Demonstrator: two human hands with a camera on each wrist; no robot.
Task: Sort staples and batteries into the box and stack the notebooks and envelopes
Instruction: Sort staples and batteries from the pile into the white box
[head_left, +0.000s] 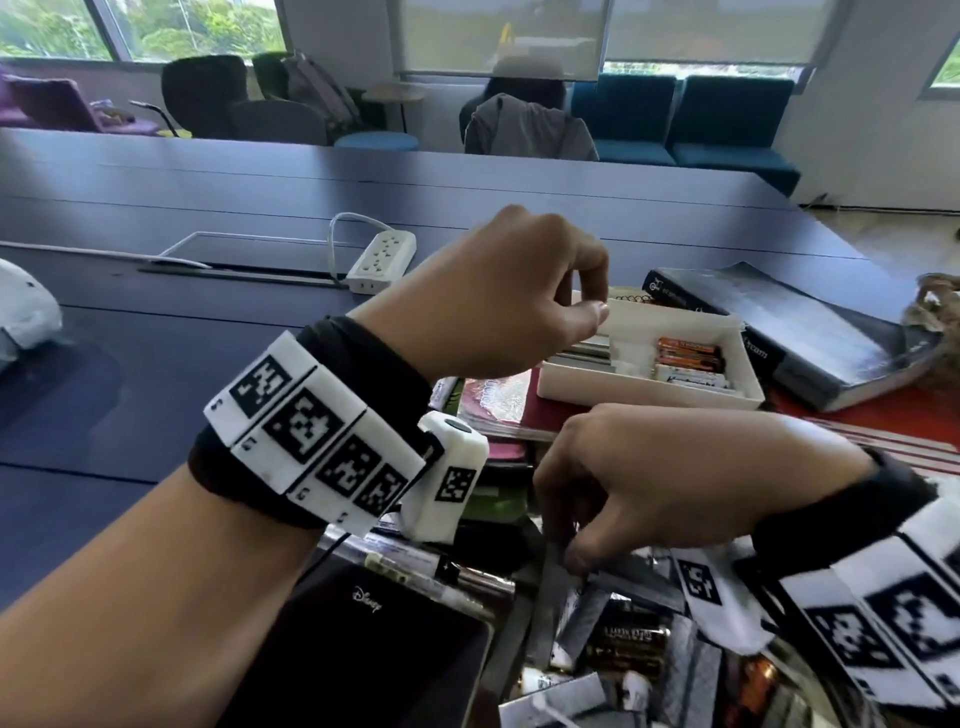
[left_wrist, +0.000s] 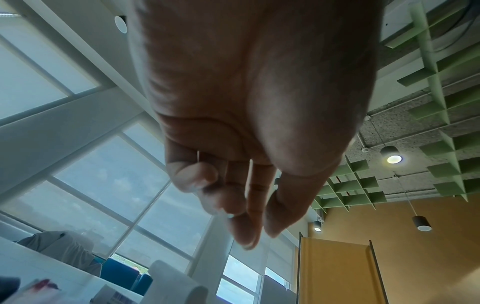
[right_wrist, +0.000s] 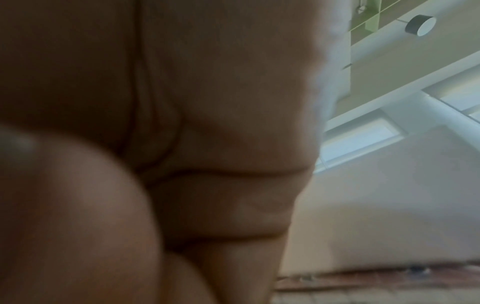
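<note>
Where right hand (head_left: 670, 478) reaches, staples (head_left: 558, 597) blurred

1. The surface (head_left: 218, 332) was a long blue-violet top with seams that ran across it.
2. A white power strip (head_left: 383, 261) lay flat on it, its white cord looping up behind.
3. Left of the power strip, a thin white-edged flat panel (head_left: 249, 249) lay on the surface.
4. Far left of the power strip, a crumpled white bag (head_left: 23, 312) sat at the edge of view.
5. Right of the power strip, a thick dark book (head_left: 789, 332) lay flat.
6. Nearer than the power strip, a black Disney-marked notebook (head_left: 374, 644) lay beside a heap of staples and batteries (head_left: 623, 639); whether these touched the surface directly could not be told.
</note>
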